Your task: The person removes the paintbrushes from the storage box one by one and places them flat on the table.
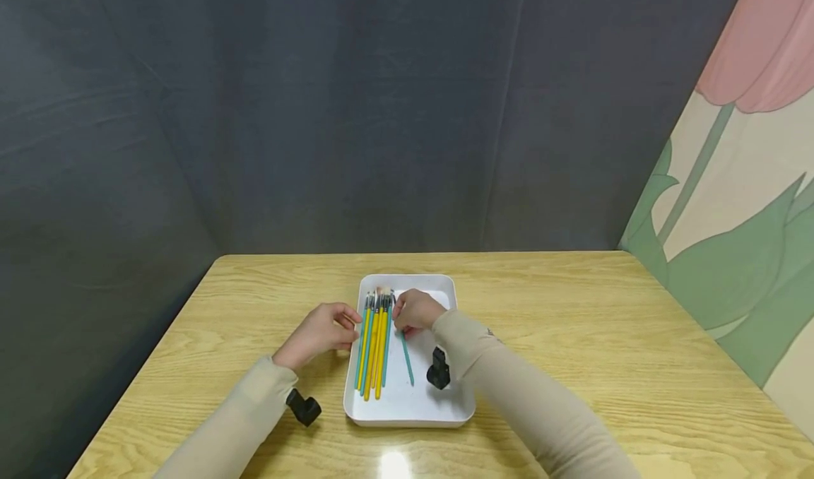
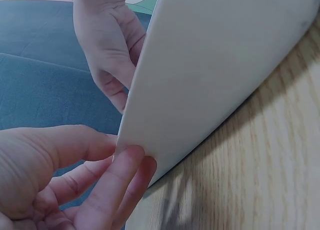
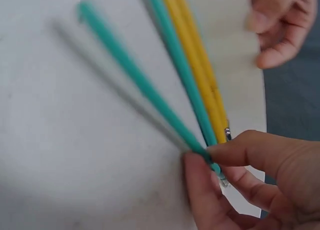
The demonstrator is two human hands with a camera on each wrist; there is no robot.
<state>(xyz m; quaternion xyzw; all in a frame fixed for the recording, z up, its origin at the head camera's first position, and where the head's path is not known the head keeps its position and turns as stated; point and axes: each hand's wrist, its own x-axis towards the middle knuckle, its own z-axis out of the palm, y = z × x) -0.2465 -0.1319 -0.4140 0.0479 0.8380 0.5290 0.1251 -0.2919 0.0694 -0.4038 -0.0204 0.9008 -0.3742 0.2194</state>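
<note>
A white tray (image 1: 422, 398) lies on the wooden table (image 1: 572, 323). Several yellow and teal paintbrushes (image 1: 375, 352) lie side by side along its left half. My right hand (image 1: 413, 311) pinches one teal brush (image 1: 407, 359) near its bristle end, and its handle angles away from the bundle. In the right wrist view the right hand (image 3: 210, 157) grips that teal brush (image 3: 135, 74) beside the yellow brushes (image 3: 200, 64). My left hand (image 1: 321, 334) is at the tray's left rim. In the left wrist view the left hand (image 2: 122, 149) has thumb and fingers on the tray's outer wall (image 2: 215, 74).
Dark cloth hangs behind and to the left of the table. A wall (image 1: 731, 217) painted with a flower stands to the right. Black wrist cameras (image 1: 304, 407) sit under both sleeves. Bare wood surrounds the tray on all sides.
</note>
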